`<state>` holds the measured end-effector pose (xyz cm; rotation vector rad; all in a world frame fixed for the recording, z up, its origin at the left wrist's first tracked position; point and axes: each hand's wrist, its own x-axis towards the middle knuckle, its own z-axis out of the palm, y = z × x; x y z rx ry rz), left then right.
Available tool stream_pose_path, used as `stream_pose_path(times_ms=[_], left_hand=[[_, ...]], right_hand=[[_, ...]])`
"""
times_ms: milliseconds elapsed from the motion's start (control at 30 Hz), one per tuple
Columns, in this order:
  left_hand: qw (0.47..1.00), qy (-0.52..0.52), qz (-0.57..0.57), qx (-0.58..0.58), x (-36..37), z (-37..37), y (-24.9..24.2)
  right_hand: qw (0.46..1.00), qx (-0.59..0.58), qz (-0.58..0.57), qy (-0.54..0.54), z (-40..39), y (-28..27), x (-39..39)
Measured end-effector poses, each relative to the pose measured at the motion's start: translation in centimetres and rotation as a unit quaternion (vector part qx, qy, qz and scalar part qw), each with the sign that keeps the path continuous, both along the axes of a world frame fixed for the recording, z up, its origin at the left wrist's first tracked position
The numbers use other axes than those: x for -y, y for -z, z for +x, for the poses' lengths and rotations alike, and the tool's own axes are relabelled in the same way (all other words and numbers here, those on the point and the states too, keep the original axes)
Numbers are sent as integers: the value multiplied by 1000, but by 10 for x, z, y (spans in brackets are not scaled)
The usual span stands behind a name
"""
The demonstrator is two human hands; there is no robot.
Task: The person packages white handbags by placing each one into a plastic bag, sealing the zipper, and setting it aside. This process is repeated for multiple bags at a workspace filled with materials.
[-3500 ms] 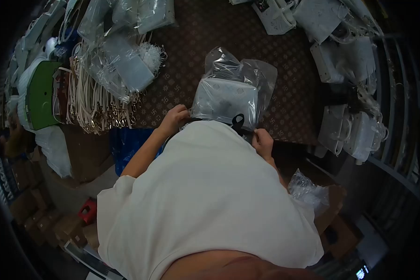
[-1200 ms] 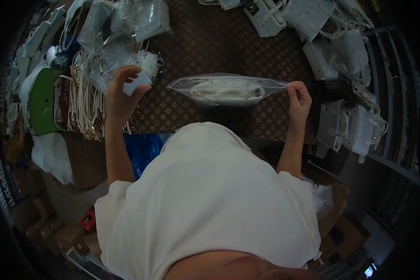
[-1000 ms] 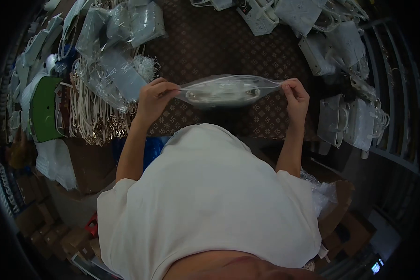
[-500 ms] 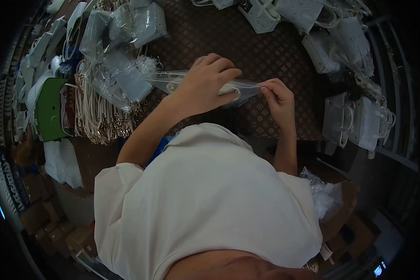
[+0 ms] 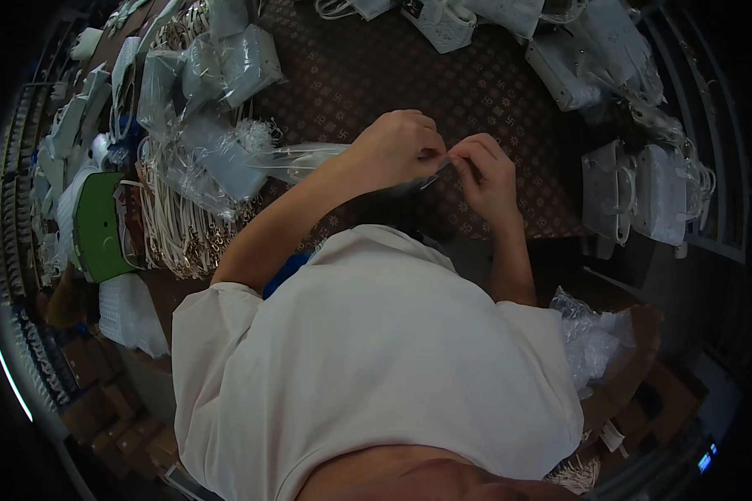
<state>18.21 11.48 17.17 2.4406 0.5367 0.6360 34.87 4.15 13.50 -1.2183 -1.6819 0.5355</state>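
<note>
A clear plastic bag lies over the dark patterned table, stretched out to the left from under my left forearm. Something pale is inside it, too covered to make out. My left hand is closed on the bag's right part, fingers curled in. Close beside it, my right hand pinches the bag's end between thumb and fingers. The fingertips of both hands nearly meet there. A thin, dark-looking fold of the film hangs just below them.
Plastic-wrapped white bags pile up at the left, above white straps with metal clasps. A green panel stands further left. More white handbags sit at the right. Crumpled clear plastic fills a box at lower right.
My left hand has moved right and closed; its fingers were spread over the bag before. My right hand has come slightly left, so the hands are now almost touching. The view has shifted slightly.
</note>
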Motion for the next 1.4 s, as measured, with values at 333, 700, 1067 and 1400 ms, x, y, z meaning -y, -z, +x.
stream_pose_path(times_ms=[333, 700, 1067, 1400], left_hand=[[992, -101, 61, -44, -2, -97, -1], [953, -266, 106, -97, 29, -204, -1], [814, -160, -389, 402, 18, -197, 81], [737, -415, -425, 321, -12, -149, 127]], right_hand=[[996, -21, 12, 87, 4, 7, 0], [996, -52, -37, 61, 9, 11, -14], [966, -215, -119, 83, 20, 62, -14], [798, -411, -408, 167, 25, 158, 1]])
